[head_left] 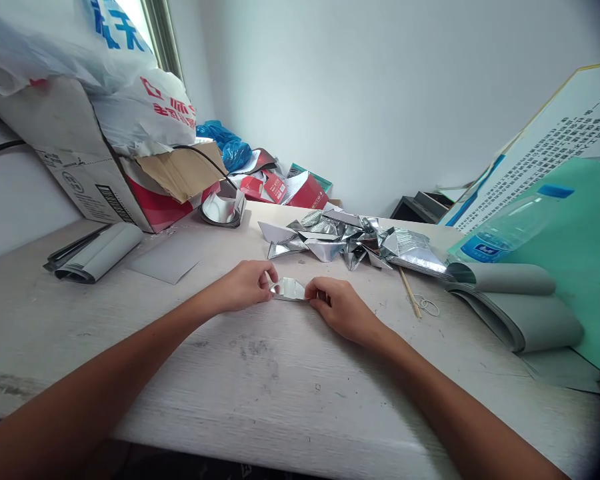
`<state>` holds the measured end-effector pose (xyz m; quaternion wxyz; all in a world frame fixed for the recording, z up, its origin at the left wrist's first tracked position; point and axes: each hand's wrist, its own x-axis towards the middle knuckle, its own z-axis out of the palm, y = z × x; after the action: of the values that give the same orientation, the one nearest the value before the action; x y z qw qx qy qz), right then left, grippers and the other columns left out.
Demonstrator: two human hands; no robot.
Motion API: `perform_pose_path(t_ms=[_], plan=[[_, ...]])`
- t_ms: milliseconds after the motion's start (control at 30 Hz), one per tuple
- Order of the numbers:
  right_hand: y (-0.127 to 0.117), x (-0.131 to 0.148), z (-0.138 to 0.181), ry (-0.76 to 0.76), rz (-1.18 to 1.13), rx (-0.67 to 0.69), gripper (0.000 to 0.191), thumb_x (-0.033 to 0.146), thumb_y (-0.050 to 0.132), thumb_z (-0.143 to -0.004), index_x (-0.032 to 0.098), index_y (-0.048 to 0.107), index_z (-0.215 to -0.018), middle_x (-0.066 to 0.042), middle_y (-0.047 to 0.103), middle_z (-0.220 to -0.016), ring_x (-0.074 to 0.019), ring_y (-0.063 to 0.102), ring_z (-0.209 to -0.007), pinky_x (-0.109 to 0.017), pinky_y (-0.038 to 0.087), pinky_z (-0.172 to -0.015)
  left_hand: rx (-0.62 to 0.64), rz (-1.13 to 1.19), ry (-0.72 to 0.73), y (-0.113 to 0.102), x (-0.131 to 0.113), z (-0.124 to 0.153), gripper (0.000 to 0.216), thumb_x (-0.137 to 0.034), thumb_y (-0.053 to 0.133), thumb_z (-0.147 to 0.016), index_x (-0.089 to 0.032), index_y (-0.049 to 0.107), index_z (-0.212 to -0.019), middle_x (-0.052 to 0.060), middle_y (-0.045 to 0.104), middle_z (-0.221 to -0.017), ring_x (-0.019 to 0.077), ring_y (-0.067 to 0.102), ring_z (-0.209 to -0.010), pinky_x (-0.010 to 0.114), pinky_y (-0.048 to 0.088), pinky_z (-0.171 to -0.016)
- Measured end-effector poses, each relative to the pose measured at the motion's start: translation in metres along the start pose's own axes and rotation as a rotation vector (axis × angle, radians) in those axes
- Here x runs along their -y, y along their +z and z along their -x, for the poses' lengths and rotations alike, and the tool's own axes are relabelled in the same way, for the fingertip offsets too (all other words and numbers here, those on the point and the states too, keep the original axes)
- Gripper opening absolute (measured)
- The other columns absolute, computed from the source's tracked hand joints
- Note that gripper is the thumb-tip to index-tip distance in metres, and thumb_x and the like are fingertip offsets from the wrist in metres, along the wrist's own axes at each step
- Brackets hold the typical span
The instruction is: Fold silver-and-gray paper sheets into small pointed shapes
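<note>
Between my two hands, a small folded piece of silver foil paper [289, 289] lies low over the middle of the table. My left hand [247, 285] pinches its left end between thumb and fingers. At the opposite end, my right hand [336, 300] has its fingertips closed on the corner. Just beyond the hands rests a heap of folded silver foil pieces [325, 247]. A flat sheet of silver-grey paper [165, 261] is to the left, beside a folded stack of grey sheets [103, 253].
A cardboard box [87, 160] carrying white plastic bags [145, 110] stands back left, near a foil roll [221, 208]. At right are a thin wooden stick [409, 293], rubber bands [427, 306], bent grey sheets [535, 313] and a plastic bottle [513, 223]. Red packets [300, 190] lie behind.
</note>
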<state>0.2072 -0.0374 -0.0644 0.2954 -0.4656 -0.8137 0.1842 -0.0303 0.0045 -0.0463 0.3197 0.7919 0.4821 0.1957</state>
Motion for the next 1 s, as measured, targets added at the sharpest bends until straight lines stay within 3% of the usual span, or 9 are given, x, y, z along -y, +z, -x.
perform_pose_path(t_ms=[267,400,767,1000], plan=[[-0.001,0.001,-0.007,0.2,-0.101,-0.013,0.011,0.009,0.061,-0.082,0.019,0.062,-0.08,0.0,0.067,-0.078,-0.0159,0.058,-0.071,-0.027,0.04,-0.064,0.064,0.031,-0.068,-0.007,-0.003,0.001,0.02,-0.029,0.061,-0.071,-0.018,0.064,-0.087,0.002,0.067,-0.075,0.0165,0.059,-0.06,0.026,0.043,-0.052],[0.001,0.003,-0.011,0.262,-0.017,-0.024,0.012,0.009,0.06,-0.083,0.02,0.06,-0.078,-0.001,0.068,-0.08,-0.017,0.059,-0.074,-0.028,0.039,-0.065,0.05,0.032,-0.094,-0.007,-0.007,0.002,0.021,-0.029,0.062,-0.069,-0.018,0.063,-0.087,0.001,0.066,-0.071,0.0156,0.056,-0.057,0.026,0.041,-0.051],[0.01,0.008,-0.008,0.196,0.178,-0.044,0.013,0.011,0.054,-0.089,0.022,0.06,-0.085,-0.002,0.069,-0.092,-0.0189,0.059,-0.082,-0.029,0.034,-0.067,-0.066,-0.223,-0.173,0.006,-0.018,0.005,0.016,-0.022,0.06,-0.072,-0.023,0.066,-0.087,0.001,0.066,-0.084,0.02,0.06,-0.073,0.028,0.036,-0.055],[0.014,0.008,-0.01,0.22,0.282,-0.038,0.011,0.015,0.053,-0.092,0.021,0.061,-0.087,-0.004,0.066,-0.097,-0.0189,0.057,-0.082,-0.029,0.029,-0.063,-0.068,-0.205,-0.026,0.004,-0.004,-0.003,0.035,-0.02,0.061,-0.069,-0.023,0.069,-0.102,0.005,0.063,-0.1,0.023,0.06,-0.093,0.03,0.044,-0.073]])
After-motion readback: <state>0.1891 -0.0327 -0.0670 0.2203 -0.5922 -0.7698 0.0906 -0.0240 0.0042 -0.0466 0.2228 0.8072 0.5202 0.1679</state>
